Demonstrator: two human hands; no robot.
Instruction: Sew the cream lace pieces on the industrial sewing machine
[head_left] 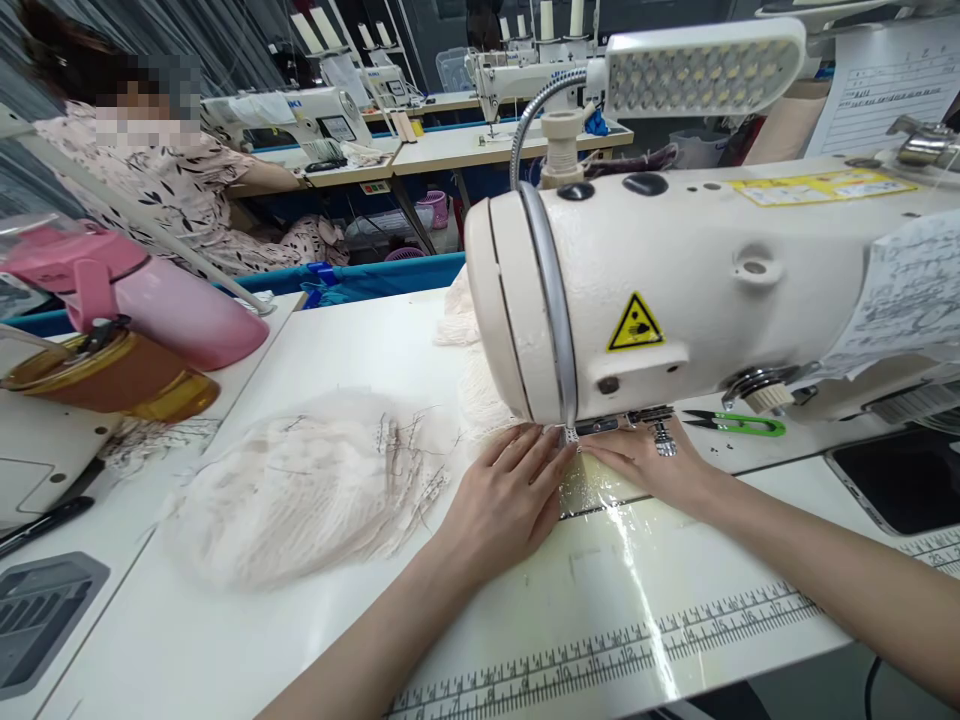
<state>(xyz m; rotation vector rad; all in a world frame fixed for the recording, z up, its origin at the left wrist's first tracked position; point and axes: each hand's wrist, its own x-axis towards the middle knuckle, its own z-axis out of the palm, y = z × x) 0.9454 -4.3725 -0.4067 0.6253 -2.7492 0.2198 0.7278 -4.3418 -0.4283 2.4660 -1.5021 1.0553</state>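
My left hand lies flat on pale lace fabric, fingers stretched toward the presser foot of the cream sewing machine. My right hand rests palm down on the same fabric just right of the foot, fingertips almost meeting the left ones. The needle area is mostly hidden under the machine head. A bunched heap of the pale fabric spreads out to the left of my hands.
Green thread snips lie behind my right hand. A pink bottle and an amber container sit at the left. A printed ruler runs along the table's front edge. A seated person works at the back left.
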